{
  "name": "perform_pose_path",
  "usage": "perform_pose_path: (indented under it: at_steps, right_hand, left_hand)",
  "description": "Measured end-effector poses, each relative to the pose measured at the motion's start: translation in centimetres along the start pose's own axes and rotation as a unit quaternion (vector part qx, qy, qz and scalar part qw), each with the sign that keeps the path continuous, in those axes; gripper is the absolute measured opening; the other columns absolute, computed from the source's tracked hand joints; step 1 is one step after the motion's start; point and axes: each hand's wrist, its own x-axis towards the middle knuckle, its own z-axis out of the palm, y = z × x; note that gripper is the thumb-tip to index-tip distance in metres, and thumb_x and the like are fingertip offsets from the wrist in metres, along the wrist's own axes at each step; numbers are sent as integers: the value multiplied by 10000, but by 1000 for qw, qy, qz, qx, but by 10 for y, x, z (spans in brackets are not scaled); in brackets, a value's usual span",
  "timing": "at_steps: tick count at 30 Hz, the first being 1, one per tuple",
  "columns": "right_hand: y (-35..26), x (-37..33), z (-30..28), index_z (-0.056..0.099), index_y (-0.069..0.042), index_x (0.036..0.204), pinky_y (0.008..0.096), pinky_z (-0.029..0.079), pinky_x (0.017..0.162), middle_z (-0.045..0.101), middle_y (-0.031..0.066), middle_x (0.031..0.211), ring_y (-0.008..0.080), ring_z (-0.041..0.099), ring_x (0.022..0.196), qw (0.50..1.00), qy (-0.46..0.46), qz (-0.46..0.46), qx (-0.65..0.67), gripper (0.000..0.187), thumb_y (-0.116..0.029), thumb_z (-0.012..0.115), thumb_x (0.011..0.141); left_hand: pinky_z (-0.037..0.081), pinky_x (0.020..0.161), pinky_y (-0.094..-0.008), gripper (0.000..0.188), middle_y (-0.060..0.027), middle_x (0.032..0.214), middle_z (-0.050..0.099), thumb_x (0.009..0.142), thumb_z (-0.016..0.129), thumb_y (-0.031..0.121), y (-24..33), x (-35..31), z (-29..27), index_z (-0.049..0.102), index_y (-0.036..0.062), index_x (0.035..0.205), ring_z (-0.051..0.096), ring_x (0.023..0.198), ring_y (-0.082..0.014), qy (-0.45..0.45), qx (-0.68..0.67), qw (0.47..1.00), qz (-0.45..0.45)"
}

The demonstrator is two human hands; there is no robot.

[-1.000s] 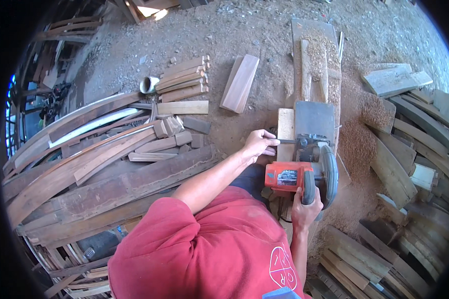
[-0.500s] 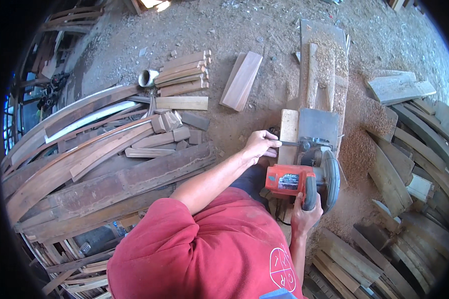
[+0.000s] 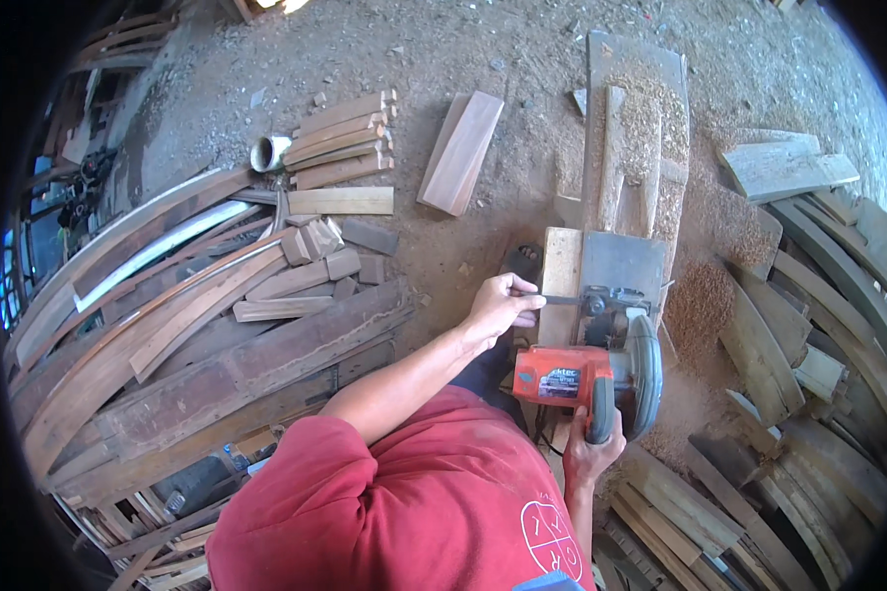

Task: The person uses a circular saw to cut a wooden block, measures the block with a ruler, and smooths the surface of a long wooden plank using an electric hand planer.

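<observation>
Dusty ground (image 3: 522, 69) around a red-and-grey circular saw (image 3: 593, 364) set over a pale board (image 3: 561, 258).
Its motor housing (image 3: 550, 376) is red, its rounded guard (image 3: 647, 379) and flat plate (image 3: 621, 259) grey; the right hand (image 3: 593, 450) clasps its dark handle (image 3: 601, 409), the left hand (image 3: 503, 303) pinches a slim dark bar (image 3: 560, 299); shavings (image 3: 703, 300) lie rightward.

Red short-sleeved shirt (image 3: 404, 492), cloth creased in soft folds. Left sleeve (image 3: 330, 448) loose, ends near elbow. White outlined circle (image 3: 552, 538) printed on shirt, split by crossing lines, characters inside. Dark trousers (image 3: 483, 366), mostly hidden. Left hand (image 3: 503, 303), right hand (image 3: 595, 448) both bare.
</observation>
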Motion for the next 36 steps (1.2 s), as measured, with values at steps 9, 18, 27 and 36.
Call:
perform_pose_path:
  at_steps: [9,18,27,36]
  right_hand:
    - [3,-4,-4,664,-40,885,316,444,567,592,30,698,142,542,577,998,-25,17,-58,204,-94,857,846]
    - [14,-9,-9,712,-47,968,342,465,577,655,74,752,201,590,573,992,-41,-5,-118,191,-103,844,843]
    - [15,-21,-12,711,-27,962,320,456,563,631,49,684,153,546,541,988,-32,43,-144,232,-168,853,844]
    - [5,-15,-13,721,-46,969,398,515,632,694,108,778,305,677,643,986,-43,113,-116,271,-181,873,790]
  left_hand:
    - [656,759,-374,287,-128,1005,652,908,792,64,4,-4,2,609,-22,1111,725,854,-226,-17,-5,999,-39]
    - [635,788,-341,278,-100,1036,631,911,800,97,10,-2,-4,614,-9,1088,679,936,-177,-32,-14,997,-74]
    - [535,927,-368,589,-141,1195,692,833,854,384,61,71,14,620,29,1240,677,1087,-217,-58,178,965,183]
    - [550,905,-388,610,-196,1067,750,747,883,511,82,110,33,732,31,1092,720,1030,-273,-105,301,943,90]
